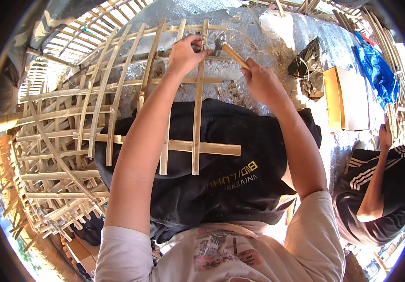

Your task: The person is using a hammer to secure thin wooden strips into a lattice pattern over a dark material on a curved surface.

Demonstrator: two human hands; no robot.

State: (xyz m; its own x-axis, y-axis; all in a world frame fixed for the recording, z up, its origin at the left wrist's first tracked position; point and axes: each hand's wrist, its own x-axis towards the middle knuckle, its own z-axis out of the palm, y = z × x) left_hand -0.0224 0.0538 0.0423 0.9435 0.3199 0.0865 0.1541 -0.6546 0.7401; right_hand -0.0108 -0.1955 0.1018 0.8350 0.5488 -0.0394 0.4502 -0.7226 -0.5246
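Note:
Stretched out ahead, my left hand (pixel 185 55) has its thumb and fingertips pinched at the upper part of an upright bamboo slat (pixel 198 110). Whatever small thing lies between those fingertips is too small to make out. My right hand (pixel 262 83) grips a hammer (pixel 234 55) by its wooden handle. The metal hammer head is just right of the slat, close to my left fingertips. This slat belongs to a lattice of crossed bamboo strips, whose near crosspiece (pixel 212 147) rests over a black cloth (pixel 240 127) on my lap.
Stacked bamboo lattices (pixel 61 176) fill the left side. To the right lie a dark crumpled plastic bag (pixel 307 68), a cardboard box (pixel 348 98) and a blue plastic sheet (pixel 376 68). Another person (pixel 376 192) in black with white stripes sits at far right. Grey sheeting (pixel 259 28) covers the ground ahead.

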